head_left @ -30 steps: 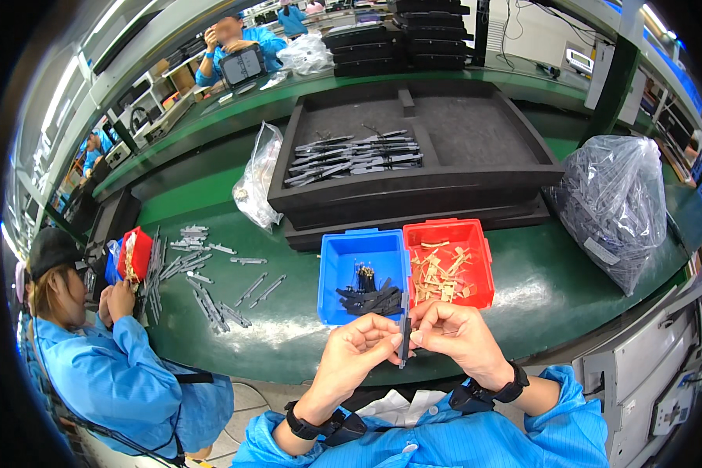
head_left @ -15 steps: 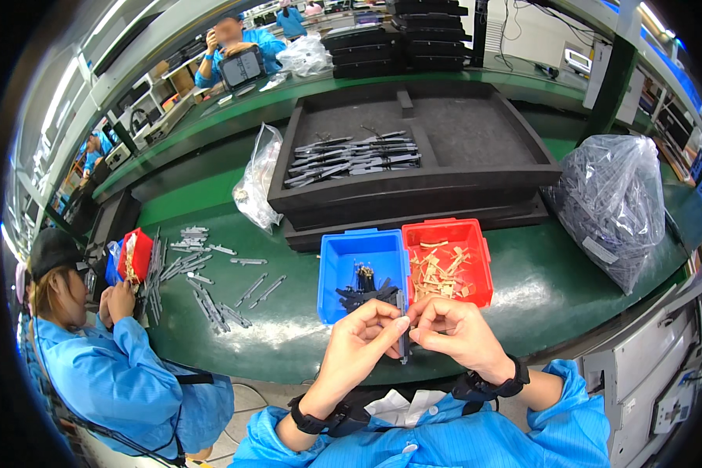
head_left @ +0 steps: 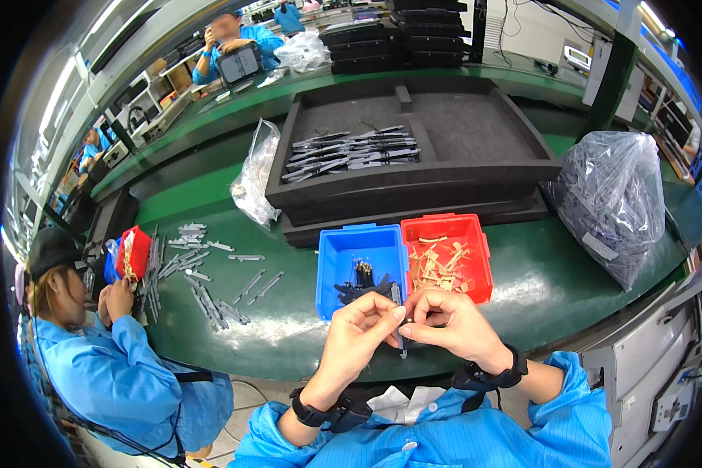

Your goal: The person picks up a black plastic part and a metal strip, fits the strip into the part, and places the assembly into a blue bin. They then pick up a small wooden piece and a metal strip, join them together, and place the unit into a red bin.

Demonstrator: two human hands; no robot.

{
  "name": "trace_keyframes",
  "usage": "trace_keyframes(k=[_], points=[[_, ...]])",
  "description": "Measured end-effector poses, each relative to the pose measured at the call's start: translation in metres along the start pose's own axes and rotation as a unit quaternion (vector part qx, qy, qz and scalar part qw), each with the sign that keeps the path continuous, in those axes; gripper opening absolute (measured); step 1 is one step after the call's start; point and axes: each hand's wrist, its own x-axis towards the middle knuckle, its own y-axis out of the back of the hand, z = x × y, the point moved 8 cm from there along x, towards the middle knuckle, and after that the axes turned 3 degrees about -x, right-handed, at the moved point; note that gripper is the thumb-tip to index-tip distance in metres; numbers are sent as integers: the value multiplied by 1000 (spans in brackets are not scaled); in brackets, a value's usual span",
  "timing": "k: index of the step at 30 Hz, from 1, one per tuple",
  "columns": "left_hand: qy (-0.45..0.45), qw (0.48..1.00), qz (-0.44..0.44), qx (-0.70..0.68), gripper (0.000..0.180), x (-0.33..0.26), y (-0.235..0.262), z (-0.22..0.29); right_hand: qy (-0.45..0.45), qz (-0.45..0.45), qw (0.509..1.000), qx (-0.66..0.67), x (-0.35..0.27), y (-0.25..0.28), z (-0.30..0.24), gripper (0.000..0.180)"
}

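My left hand (head_left: 357, 334) pinches a narrow grey plastic strip (head_left: 403, 348), which stands lengthwise between my two hands in front of the bins. Close against the strip, my right hand (head_left: 459, 329) has thumb and forefinger pressed together over a small dark bit; its kind is too small to tell. Just beyond my left hand is a blue bin (head_left: 331, 269) with black slender parts (head_left: 362, 279) in it. Beside it, past my right hand, a red bin (head_left: 483, 269) holds tan, flat small pieces (head_left: 443, 264).
A large black foam tray (head_left: 483, 178) with stacked grey strips (head_left: 359, 153) stands behind the bins. Loose grey strips (head_left: 210, 300) lie at left, near a seated co-worker (head_left: 125, 374). A clear bag (head_left: 608, 207) full of dark parts sits at right; another plastic bag (head_left: 256, 175) leans left of the tray.
My right fingers have shifted slightly along the strip and closed more tightly near my left fingertips. The whole view has moved a little; the bins and tray stay as they were.
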Motion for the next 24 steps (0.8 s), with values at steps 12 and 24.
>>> trace_keyframes(k=[12, 24], points=[[-10, 999, 0, 46, 8, 1, -3, 6, 2, -14, 999, -47, 2, -1, -11, 19], [-18, 1000, -3, -8, 9, 3, 0, 9, 13, -41, 995, -86, -5, -7, -15, 31]])
